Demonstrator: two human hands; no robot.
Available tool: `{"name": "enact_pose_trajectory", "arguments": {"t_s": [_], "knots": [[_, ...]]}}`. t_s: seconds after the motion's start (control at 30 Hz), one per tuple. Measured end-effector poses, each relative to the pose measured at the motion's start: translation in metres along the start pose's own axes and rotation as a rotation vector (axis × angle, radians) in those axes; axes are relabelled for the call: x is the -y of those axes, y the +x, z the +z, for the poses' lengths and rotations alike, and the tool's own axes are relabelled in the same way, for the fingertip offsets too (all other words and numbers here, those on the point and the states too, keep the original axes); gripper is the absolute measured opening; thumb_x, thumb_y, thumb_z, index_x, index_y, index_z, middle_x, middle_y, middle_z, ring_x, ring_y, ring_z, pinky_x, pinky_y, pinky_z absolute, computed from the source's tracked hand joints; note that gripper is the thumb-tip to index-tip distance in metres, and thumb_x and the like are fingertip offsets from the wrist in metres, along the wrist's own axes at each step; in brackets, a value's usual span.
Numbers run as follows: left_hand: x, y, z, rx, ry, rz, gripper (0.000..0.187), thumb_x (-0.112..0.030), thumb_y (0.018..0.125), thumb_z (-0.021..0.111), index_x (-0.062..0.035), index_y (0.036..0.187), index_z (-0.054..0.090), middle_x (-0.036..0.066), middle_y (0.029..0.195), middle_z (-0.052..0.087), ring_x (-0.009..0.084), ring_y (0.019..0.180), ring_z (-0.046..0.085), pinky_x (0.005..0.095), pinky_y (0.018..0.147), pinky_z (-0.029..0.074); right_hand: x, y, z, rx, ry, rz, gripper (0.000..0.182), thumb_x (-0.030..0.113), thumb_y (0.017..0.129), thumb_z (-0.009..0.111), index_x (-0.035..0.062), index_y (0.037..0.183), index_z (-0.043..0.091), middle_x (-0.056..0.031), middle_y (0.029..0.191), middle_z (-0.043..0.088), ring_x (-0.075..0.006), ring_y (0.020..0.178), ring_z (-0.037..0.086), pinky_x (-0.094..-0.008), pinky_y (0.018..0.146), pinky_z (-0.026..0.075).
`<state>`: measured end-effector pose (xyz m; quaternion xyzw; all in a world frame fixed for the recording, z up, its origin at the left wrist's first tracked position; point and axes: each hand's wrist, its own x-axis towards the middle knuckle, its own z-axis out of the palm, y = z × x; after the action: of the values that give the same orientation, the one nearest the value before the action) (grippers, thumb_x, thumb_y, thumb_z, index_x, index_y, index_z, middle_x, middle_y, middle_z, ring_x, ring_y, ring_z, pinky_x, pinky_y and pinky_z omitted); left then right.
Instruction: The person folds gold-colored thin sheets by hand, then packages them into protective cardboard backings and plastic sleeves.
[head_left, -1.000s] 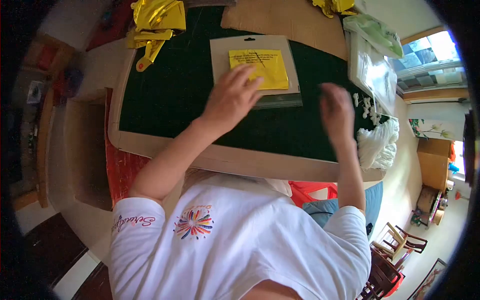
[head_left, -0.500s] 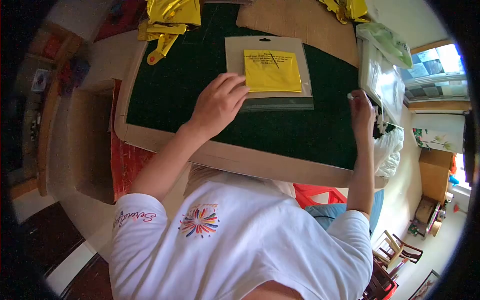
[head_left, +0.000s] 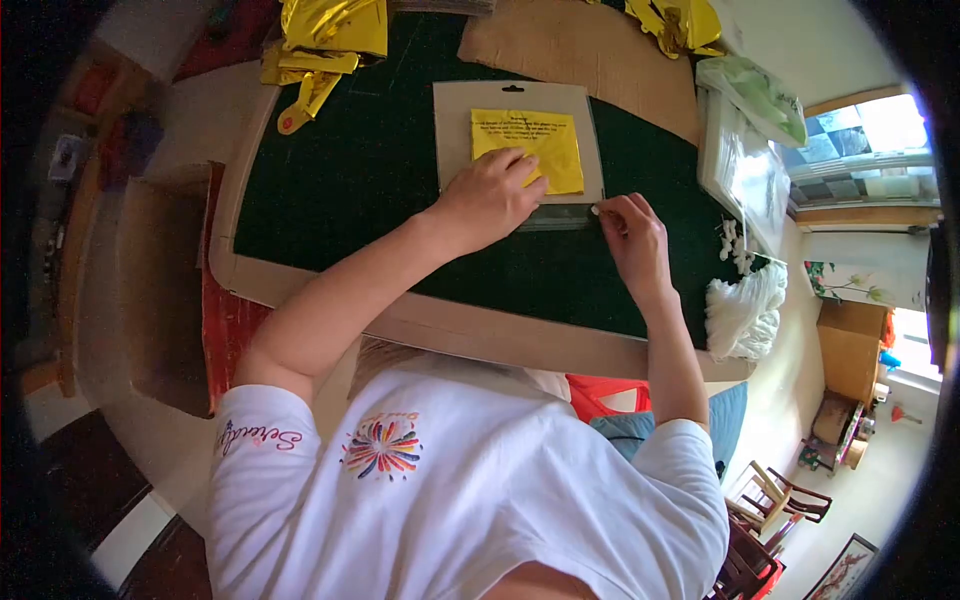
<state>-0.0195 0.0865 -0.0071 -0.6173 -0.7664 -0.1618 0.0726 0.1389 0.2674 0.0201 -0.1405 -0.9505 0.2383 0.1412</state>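
A yellow foil packet (head_left: pixel 555 165) with black print lies on a pale card sleeve (head_left: pixel 455 110) with a hanging slot and a clear flap (head_left: pixel 565 218) at its near end. Across the packet's lower left part rests my left hand (head_left: pixel 495 200), fingers bent and slightly apart, holding nothing. Beside the sleeve's lower right corner, my right hand (head_left: pixel 635 235) pinches a small white piece (head_left: pixel 596 210) between thumb and fingertip.
Gold foil pieces (head_left: pixel 335 35) lie at the back left and more gold foil (head_left: pixel 680 25) at the back right. Brown cardboard (head_left: pixel 580 50) covers the far side. Clear plastic bags (head_left: pixel 740 170), small white bits (head_left: pixel 735 245) and a white string bundle (head_left: pixel 748 310) are along the right edge.
My right hand has come left from the table's right edge to the sleeve's corner with the white piece. My left hand has moved right onto the packet. The view has shifted slightly.
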Motion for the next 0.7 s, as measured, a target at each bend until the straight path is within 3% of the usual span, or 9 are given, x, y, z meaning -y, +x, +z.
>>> {"name": "enact_pose_trajectory", "arguments": {"t_s": [0.1, 0.17, 0.2, 0.27, 0.4, 0.7], "knots": [[0.001, -0.001, 0.002, -0.052, 0.028, 0.028, 0.031, -0.021, 0.089, 0.066, -0.0045, 0.115, 0.062, 0.016, 0.121, 0.062, 0.0312, 0.119, 0.055, 0.0409, 0.099, 0.048, -0.003, 0.001, 0.001, 0.002, 0.006, -0.005, 0.010, -0.002, 0.086, 0.064, 0.0020, 0.096, 0.065, -0.0098, 0.086, 0.060, -0.0193, 0.070, 0.062, -0.0289, 0.062, 0.052], [0.003, 0.000, 0.001, -0.025, -0.007, 0.018, 0.032, -0.020, 0.088, 0.065, -0.0043, 0.116, 0.062, 0.016, 0.121, 0.061, 0.0313, 0.119, 0.055, 0.0409, 0.099, 0.049, -0.003, 0.000, -0.001, 0.051, 0.048, 0.005, 0.017, -0.002, 0.086, 0.064, 0.0037, 0.102, 0.061, -0.0131, 0.095, 0.060, -0.0283, 0.079, 0.065, -0.0360, 0.066, 0.054], [0.004, 0.001, 0.001, 0.002, -0.042, 0.005, 0.032, -0.018, 0.088, 0.065, -0.0041, 0.116, 0.061, 0.016, 0.122, 0.061, 0.0315, 0.119, 0.055, 0.0410, 0.099, 0.049, -0.002, -0.001, -0.002, 0.051, 0.048, 0.006, 0.017, -0.002, 0.086, 0.064, 0.0037, 0.102, 0.061, -0.0131, 0.095, 0.060, -0.0283, 0.079, 0.065, -0.0360, 0.066, 0.054], [0.004, 0.000, 0.002, -0.014, -0.055, 0.009, 0.032, -0.016, 0.088, 0.064, -0.0036, 0.117, 0.061, 0.016, 0.121, 0.061, 0.0316, 0.118, 0.056, 0.0409, 0.098, 0.049, 0.004, 0.001, -0.002, 0.000, 0.053, 0.016, 0.011, -0.003, 0.086, 0.065, 0.0009, 0.096, 0.063, -0.0100, 0.086, 0.061, -0.0182, 0.070, 0.061, -0.0282, 0.063, 0.052], [0.004, 0.004, -0.004, 0.013, -0.051, 0.021, 0.034, -0.009, 0.085, 0.062, -0.0026, 0.119, 0.060, 0.015, 0.120, 0.060, 0.0313, 0.115, 0.057, 0.0400, 0.096, 0.051, 0.017, -0.002, -0.001, 0.029, 0.168, -0.008, 0.011, -0.005, 0.085, 0.065, 0.0008, 0.095, 0.062, -0.0105, 0.087, 0.061, -0.0200, 0.072, 0.063, -0.0290, 0.064, 0.052], [0.007, 0.004, 0.004, -0.056, -0.041, -0.008, 0.034, -0.006, 0.082, 0.064, -0.0035, 0.115, 0.062, 0.011, 0.114, 0.062, 0.0283, 0.107, 0.061, 0.0380, 0.090, 0.054, 0.032, 0.009, 0.021, 0.006, 0.037, -0.332, 0.013, -0.002, 0.082, 0.067, 0.0030, 0.094, 0.063, -0.0121, 0.089, 0.062, -0.0293, 0.080, 0.064, -0.0352, 0.068, 0.054]]}}
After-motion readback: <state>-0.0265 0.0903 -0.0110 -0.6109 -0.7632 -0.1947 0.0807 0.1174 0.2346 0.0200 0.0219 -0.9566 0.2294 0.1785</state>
